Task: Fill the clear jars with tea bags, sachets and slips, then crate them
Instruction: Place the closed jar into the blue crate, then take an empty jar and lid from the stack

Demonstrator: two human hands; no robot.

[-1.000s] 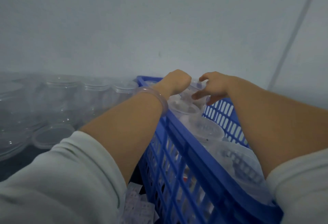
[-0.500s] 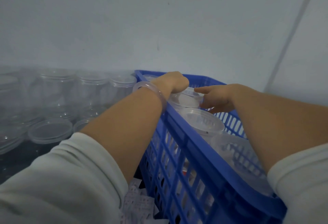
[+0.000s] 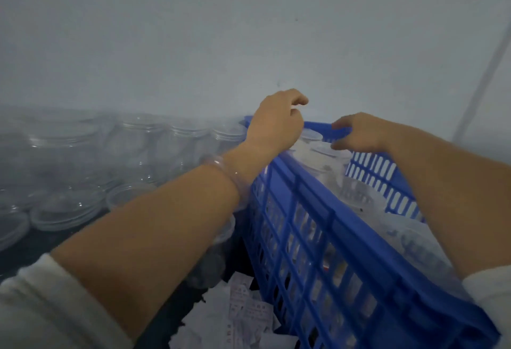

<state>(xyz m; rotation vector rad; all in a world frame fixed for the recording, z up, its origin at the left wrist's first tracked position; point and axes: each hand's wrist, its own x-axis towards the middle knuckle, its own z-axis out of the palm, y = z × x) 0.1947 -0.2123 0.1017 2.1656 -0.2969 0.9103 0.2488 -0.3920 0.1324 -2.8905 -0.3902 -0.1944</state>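
Note:
A blue slatted crate (image 3: 343, 210) stands on the right and holds a row of lidded clear jars (image 3: 327, 167) with dark contents. My left hand (image 3: 276, 123) hovers over the crate's far end with its fingers loosely curled, and nothing shows in it. Just right of it, my right hand (image 3: 360, 134) reaches over the crate. Its curved fingertips are at the lid of the far jar (image 3: 312, 137). My right forearm hides the jars nearer to me.
Several empty clear jars (image 3: 138, 141) line the wall at the left, with loose clear lids (image 3: 66, 210) lying in front of them. White paper slips (image 3: 243, 312) are scattered on the dark table beside the crate. A grey wall rises close behind.
My left hand has lifted off the far jar and now hangs above the crate's rim. My right hand stays at that jar's lid. The view has tilted up slightly.

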